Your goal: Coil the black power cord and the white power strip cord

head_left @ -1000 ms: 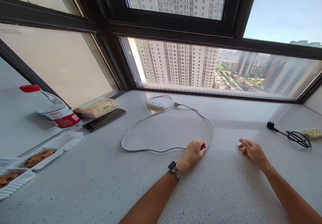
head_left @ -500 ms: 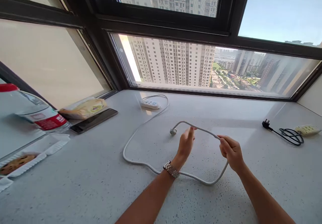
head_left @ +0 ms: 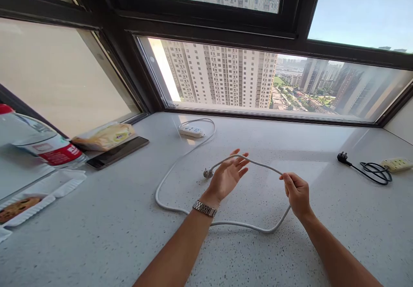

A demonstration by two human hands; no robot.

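Note:
A white power strip (head_left: 192, 130) lies near the window, and its white cord (head_left: 180, 158) loops across the speckled countertop (head_left: 112, 235). My right hand (head_left: 296, 192) pinches the cord and holds it lifted above the counter. My left hand (head_left: 227, 175), with a metal watch on the wrist, is palm up with fingers spread, and the lifted cord runs across its fingertips. The cord's plug (head_left: 208, 174) hangs just left of my left hand. The cord sags down from my right hand and curls back along the counter under my wrists.
At the left stand a water bottle with a red label (head_left: 41, 147), a dark phone (head_left: 118, 152), a yellow packet (head_left: 105, 136) and a white tray with a cookie (head_left: 19, 207). A second strip (head_left: 396, 164) with a coiled black cord (head_left: 371, 167) lies at the far right.
Both hands left the counter and lifted the white cord. The plug end was drawn from near the power strip towards me. My left hand has turned palm up and opened.

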